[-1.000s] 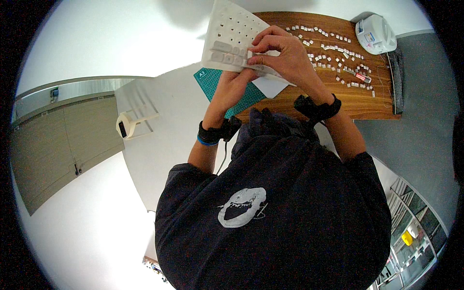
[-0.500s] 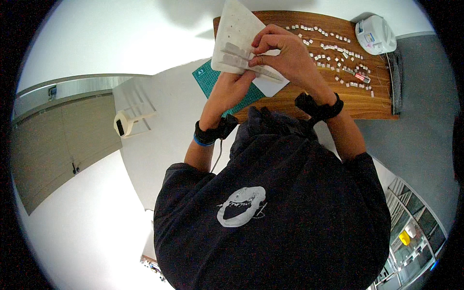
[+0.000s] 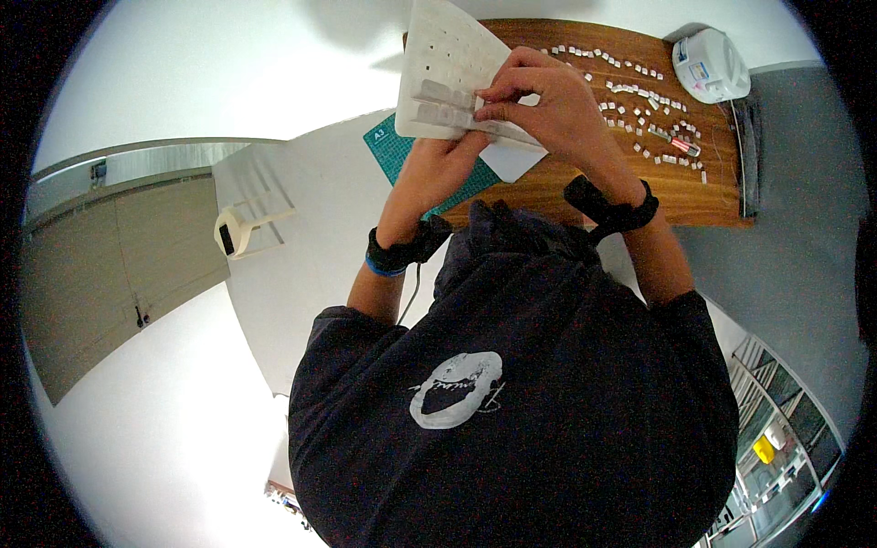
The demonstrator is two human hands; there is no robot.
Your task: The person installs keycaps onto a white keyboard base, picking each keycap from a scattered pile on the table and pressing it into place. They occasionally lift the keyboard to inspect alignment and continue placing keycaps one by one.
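Note:
Raised over the table's near left part is a pale keyboard panel with rows of small holes, tilted up. Longer raised blocks run along its lower part. My left hand grips the panel's lower edge, thumb on the front and the other fingers hidden behind it. At the panel's right side my right hand has thumb and forefinger pinched together against the surface. Whatever lies between those fingertips is too small or hidden to make out. Many loose white keycaps lie in rows on the table beyond.
A green cutting mat and a white sheet lie under my hands on the brown wooden table. Among the keycaps is a red-and-white tool. A white rounded appliance stands at the far right corner.
The panel has turned slightly, so its face shows more openly. My right hand has shifted a little to the right, still pinching at it; my left hand keeps its grip.

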